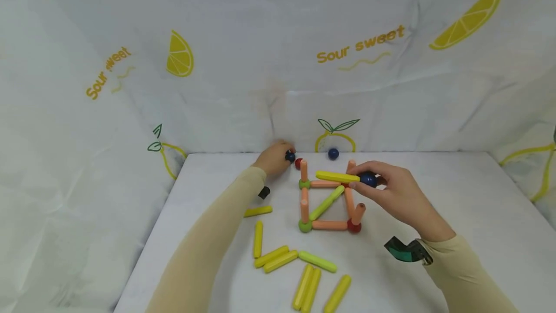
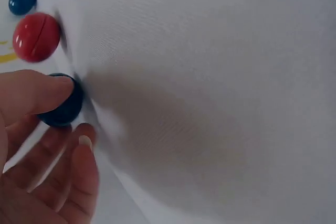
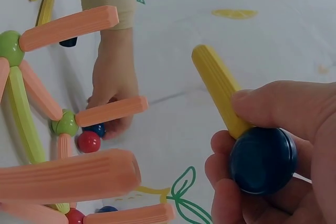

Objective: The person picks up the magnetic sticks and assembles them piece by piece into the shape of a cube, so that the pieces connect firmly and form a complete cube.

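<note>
Yellow stick (image 1: 336,177) with a blue ball (image 1: 368,179) at its end sits pinched in my right hand (image 1: 397,192), above the frame (image 1: 329,204). My left hand (image 1: 273,157) seemingly grips another blue ball (image 2: 62,106) on the table (image 1: 456,216).

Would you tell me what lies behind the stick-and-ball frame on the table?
Behind the frame, near the backdrop, lie a loose blue ball and a red ball. The left hand grips another blue ball there. Anything under that hand is covered.
</note>
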Demonstrator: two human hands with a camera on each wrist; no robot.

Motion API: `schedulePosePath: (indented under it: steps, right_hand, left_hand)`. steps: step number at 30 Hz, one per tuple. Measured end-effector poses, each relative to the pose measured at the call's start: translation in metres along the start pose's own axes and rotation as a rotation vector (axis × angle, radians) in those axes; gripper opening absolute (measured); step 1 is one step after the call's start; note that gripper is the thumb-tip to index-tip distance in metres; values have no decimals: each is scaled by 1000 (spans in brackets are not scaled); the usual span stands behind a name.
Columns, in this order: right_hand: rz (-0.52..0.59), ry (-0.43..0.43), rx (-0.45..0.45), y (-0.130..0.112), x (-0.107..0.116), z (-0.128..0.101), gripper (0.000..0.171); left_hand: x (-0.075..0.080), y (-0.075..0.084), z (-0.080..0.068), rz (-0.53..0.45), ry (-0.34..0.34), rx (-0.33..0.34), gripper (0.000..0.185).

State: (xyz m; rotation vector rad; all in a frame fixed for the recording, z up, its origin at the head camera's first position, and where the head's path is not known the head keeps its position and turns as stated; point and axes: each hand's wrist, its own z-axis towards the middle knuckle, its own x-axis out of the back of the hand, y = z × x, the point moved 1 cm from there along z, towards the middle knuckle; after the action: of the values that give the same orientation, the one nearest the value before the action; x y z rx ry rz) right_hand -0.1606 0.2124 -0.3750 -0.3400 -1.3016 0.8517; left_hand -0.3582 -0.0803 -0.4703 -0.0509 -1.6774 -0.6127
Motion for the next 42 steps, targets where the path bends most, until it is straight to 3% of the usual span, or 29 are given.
schedulePosePath:
  steps: [4,8,10,13,18,22,26,34,42]
  right_hand:
    - [4,9,11,1,-2,-1,20]
    - [12,9,11,2,-4,-5,20]
    - [14,13,11,3,-6,-7,21]
    - [17,19,2,4,-7,-11,21]
    - [20,12,-20,6,-7,-19,23]
    - [7,3,-38,6,-9,-24,24]
    - [11,-16,-41,6,-10,-26,23]
    - [42,-8,21,9,-14,-26,25]
    - [88,-66,-70,11,-10,-25,41]
  left_hand:
    - [8,-11,-17,-141,22,74,35]
    - [28,-7,-58,-325,118,103,38]
    - [36,1,-83,-381,187,53,39]
    - [41,19,-119,-419,272,-93,40]
    - [38,54,-157,-492,294,-323,39]
    - [34,73,-167,-512,276,-385,38]
    - [30,81,-170,-525,256,-374,39]
    - [23,86,-170,-531,223,-359,39]
    - [25,86,-176,-512,238,-359,40]
